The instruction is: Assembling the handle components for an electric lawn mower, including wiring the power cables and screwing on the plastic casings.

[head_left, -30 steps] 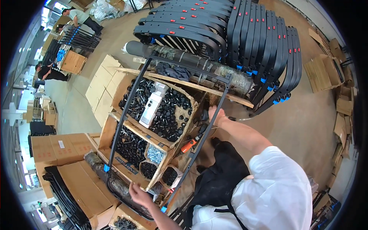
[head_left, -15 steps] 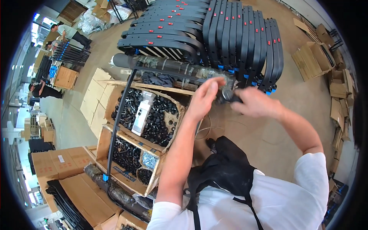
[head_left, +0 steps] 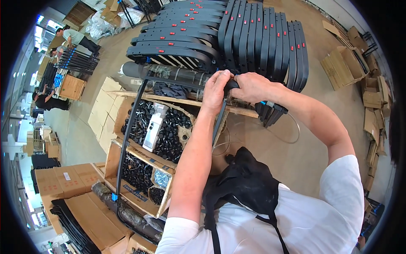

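Observation:
Both my hands meet at the far corner of a long black curved frame with blue end caps. My left hand is closed over the frame's top bar. My right hand grips the same corner from the right, fingers wrapped round the black tube. The frame lies over open cardboard boxes of small black parts. A white rectangular pack rests on those parts. A dark wrapped roll lies just behind the frame.
Stacks of black curved frames with red tags stand beyond my hands. Cardboard boxes lie at the left, flattened cartons at the right. Other people work at the far left. A black apron hangs below me.
My left hand came up from the frame's near end to the far corner, joining my right hand there. Over the last half second both hands have tightened on the corner.

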Action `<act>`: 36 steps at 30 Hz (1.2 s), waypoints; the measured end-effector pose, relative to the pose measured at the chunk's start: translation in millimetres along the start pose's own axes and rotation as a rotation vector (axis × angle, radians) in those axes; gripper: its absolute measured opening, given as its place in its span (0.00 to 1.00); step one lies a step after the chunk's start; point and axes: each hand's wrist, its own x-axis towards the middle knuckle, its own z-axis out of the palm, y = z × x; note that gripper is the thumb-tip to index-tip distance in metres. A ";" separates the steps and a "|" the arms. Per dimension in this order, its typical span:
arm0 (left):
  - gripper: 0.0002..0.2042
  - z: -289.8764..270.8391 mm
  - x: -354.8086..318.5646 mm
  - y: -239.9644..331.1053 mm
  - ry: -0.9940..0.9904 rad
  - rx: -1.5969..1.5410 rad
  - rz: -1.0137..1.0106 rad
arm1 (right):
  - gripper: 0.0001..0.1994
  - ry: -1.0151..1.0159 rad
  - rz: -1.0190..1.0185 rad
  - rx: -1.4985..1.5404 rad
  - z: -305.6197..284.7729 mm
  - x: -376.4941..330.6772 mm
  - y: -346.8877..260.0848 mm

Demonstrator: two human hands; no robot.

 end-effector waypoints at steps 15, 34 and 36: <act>0.13 -5.7 -4.4 -6.9 -0.031 0.022 0.009 | 0.28 -0.031 0.083 0.009 13.7 5.1 -2.9; 0.13 -19.5 12.5 -6.5 -0.146 -0.097 -0.021 | 0.10 -0.100 0.424 0.165 10.4 22.5 -31.0; 0.13 -27.2 14.4 -6.3 -0.126 -0.134 0.034 | 0.14 -0.052 0.356 0.147 11.3 30.3 -39.6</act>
